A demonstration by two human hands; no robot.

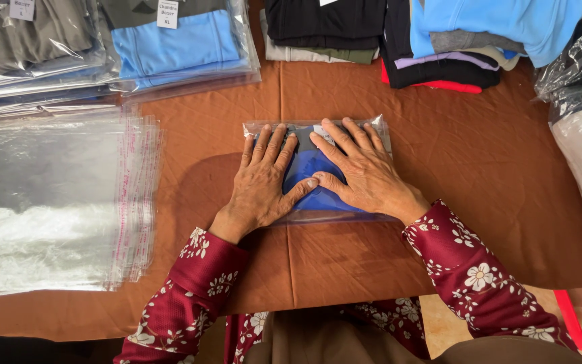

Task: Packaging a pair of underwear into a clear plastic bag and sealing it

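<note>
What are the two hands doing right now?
Left hand: open, flat on the clear plastic bag with the folded blue garment.
Right hand: open, flat on it too.

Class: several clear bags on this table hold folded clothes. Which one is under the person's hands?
The bag with the dark blue garment at the table's middle; both hands lie flat on it, while other filled bags sit stacked at the top left.

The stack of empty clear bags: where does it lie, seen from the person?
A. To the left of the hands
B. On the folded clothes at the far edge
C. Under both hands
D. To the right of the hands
A: the stack of empty clear bags lies on the brown cloth beside the left hand, apart from it.
</note>
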